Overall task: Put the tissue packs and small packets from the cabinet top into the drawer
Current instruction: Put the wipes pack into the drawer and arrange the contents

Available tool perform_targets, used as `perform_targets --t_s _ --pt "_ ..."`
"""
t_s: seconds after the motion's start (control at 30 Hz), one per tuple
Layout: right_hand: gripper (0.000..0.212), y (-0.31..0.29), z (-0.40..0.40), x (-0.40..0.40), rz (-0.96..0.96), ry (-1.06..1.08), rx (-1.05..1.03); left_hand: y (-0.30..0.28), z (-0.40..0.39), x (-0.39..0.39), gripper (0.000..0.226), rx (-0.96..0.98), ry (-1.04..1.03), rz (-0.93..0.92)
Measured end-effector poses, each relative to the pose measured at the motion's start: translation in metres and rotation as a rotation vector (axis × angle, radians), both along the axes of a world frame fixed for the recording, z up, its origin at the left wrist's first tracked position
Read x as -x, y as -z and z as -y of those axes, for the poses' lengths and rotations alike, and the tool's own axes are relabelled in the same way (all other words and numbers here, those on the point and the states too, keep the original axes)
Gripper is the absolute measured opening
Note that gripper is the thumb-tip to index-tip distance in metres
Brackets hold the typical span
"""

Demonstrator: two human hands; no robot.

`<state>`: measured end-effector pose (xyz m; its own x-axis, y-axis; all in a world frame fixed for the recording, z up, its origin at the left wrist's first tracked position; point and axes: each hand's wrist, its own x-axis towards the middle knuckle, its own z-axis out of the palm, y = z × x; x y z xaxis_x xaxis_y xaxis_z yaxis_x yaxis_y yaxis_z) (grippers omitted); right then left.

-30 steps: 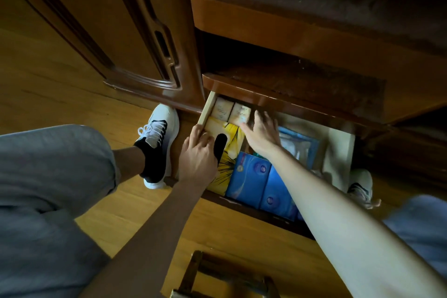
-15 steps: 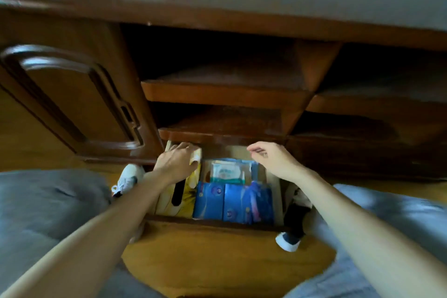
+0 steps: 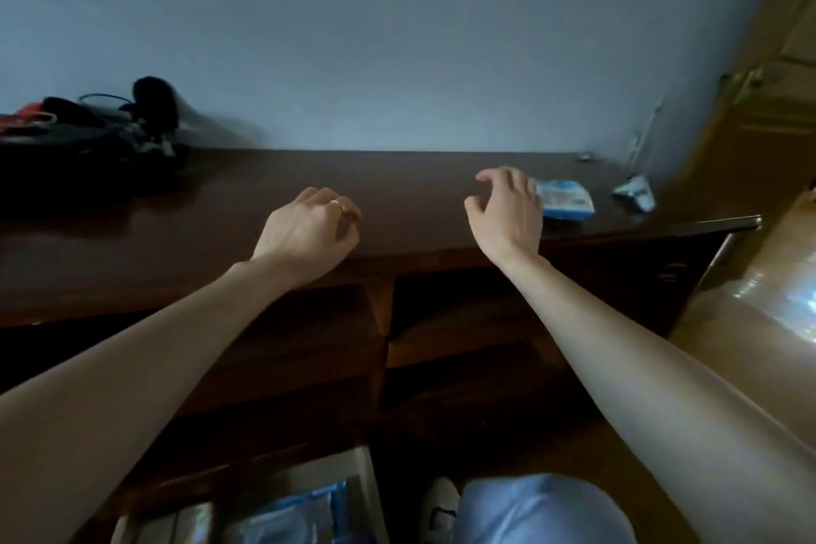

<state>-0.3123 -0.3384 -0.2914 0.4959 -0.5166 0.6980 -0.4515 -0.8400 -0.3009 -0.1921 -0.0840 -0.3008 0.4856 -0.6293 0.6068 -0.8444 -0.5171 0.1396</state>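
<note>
A blue and white tissue pack lies on the dark wooden cabinet top at the right. A small crumpled packet lies further right, near the corner. My right hand hovers over the top just left of the tissue pack, fingers apart and curled, holding nothing. My left hand rests at the top's front edge with fingers curled under and nothing visible in it. The open drawer shows at the bottom with blue packs inside.
A black bag with cords sits on the cabinet top at the far left. Open shelves lie below the top. A wooden door and floor are at the right. My knee and shoe are beside the drawer.
Both hands left the drawer and rose to the cabinet top. The view swung up from the drawer to the top and wall. My right hand now sits beside the tissue pack.
</note>
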Motion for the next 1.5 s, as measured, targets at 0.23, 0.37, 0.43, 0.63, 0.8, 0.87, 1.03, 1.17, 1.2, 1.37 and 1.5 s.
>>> perform_targets --t_s 0.23,0.37,0.43,0.63,0.8,0.87,1.03,1.17,1.2,1.37,1.5 --pt "0.048 0.028 0.076 -0.017 -0.422 0.276 -0.43 0.019 0.044 -0.022 0.027 0.006 -0.027 -0.093" --pt "0.058 0.026 0.077 -0.025 -0.506 0.329 -0.316 0.02 0.04 -0.018 0.028 -0.11 -0.018 -0.085" --pt "0.054 0.026 0.069 -0.023 -0.45 0.229 -0.312 0.017 0.04 -0.018 0.032 -0.091 -0.025 -0.106" --pt "0.037 0.023 -0.043 -0.001 0.261 -0.422 -0.39 0.016 0.035 -0.02 0.077 0.057 0.027 -0.183" --pt "0.022 0.009 -0.108 0.022 0.888 -0.691 -1.042 -0.011 0.034 0.017 0.084 0.468 0.418 -0.866" --pt "0.018 0.006 -0.12 0.03 0.918 -0.722 -1.257 -0.011 0.03 0.035 0.064 0.475 0.505 -0.91" --pt "0.043 0.022 -0.132 0.05 0.809 -0.663 -1.523 0.011 -0.017 0.06 0.04 0.446 0.441 -1.008" --pt "0.036 0.084 -0.17 0.057 0.508 -0.442 -1.655 0.077 -0.045 0.087 0.021 0.556 0.237 -1.097" --pt "0.04 0.104 -0.178 0.061 0.447 -0.446 -1.709 0.097 -0.052 0.091 0.022 0.607 0.158 -1.116" --pt "0.039 0.193 -0.206 0.082 0.079 -0.69 -1.649 0.172 -0.097 0.104 0.036 0.732 -0.128 -1.268" --pt "0.017 0.248 -0.23 0.079 -0.169 -0.626 -1.505 0.229 -0.128 0.112 0.05 0.735 -0.116 -1.622"
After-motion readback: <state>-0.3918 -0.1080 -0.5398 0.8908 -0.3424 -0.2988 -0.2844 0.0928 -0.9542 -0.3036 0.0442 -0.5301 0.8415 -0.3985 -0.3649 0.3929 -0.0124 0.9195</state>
